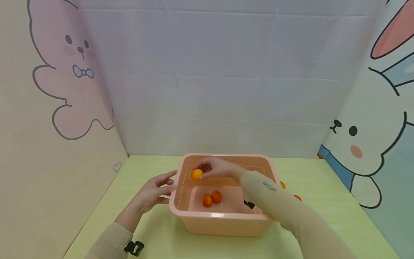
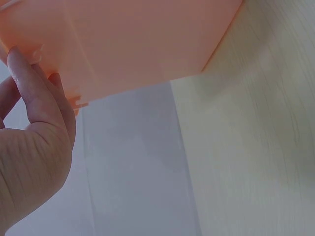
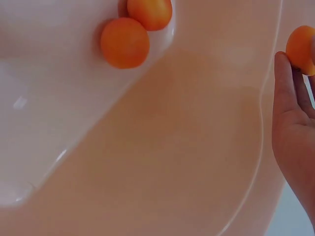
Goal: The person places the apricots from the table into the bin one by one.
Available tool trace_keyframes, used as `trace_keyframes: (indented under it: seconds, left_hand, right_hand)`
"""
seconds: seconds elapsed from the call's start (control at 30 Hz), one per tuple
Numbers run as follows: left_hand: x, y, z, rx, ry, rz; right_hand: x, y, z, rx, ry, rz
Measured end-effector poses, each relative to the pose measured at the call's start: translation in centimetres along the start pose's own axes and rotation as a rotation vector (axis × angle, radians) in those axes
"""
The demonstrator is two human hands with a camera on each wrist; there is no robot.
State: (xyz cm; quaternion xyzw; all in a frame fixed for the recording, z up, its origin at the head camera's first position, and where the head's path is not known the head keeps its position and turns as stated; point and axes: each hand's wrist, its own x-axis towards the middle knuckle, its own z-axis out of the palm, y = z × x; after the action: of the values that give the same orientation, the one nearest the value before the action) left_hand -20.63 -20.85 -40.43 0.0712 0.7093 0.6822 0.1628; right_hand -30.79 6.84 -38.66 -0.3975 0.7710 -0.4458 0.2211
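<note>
A peach-pink plastic basin (image 1: 226,216) stands on the table. Its left rim is held by my left hand (image 1: 150,192), with fingertips at the rim and against the outer wall in the left wrist view. Above the basin's left part, my right hand (image 1: 218,168) pinches a small, smooth orange fruit (image 1: 197,174) between thumb and fingers. The right wrist view shows this fruit (image 3: 299,49) at the fingertips, partly cut off by the frame. Two more orange-red fruits (image 1: 211,199) lie side by side on the basin floor.
Beyond the basin's right side, more orange fruits (image 1: 297,198) peek out, partly hidden by my right sleeve (image 1: 275,201). A pale yellow-green table (image 1: 155,233) lies beneath. A white backdrop (image 1: 226,90) and side panels with cartoon animals enclose the table.
</note>
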Motion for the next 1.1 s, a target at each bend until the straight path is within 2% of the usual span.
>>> trace_keyframes:
  seconds: [0.23,0.43,0.73,0.9,1.1]
  left_hand:
    - [0.0,0.0,0.2,0.002,-0.005,-0.005]
    - [0.0,0.0,0.2,0.015,0.001,-0.002]
    - [-0.1,0.1,0.2,0.021,0.009,-0.004]
    - [-0.1,0.0,0.2,0.023,0.010,-0.007]
    - [-0.1,0.1,0.1,0.026,0.019,-0.005]
  right_hand:
    - [0.7,0.5,1.0,0.006,-0.044,0.010]
    - [0.4,0.6,1.5,-0.013,-0.099,0.103]
    - [0.3,1.0,1.7,-0.032,-0.103,0.146]
    - [0.3,0.7,0.9,-0.038,-0.065,0.147]
    - [-0.5,-0.9,-1.3,0.016,-0.007,0.104]
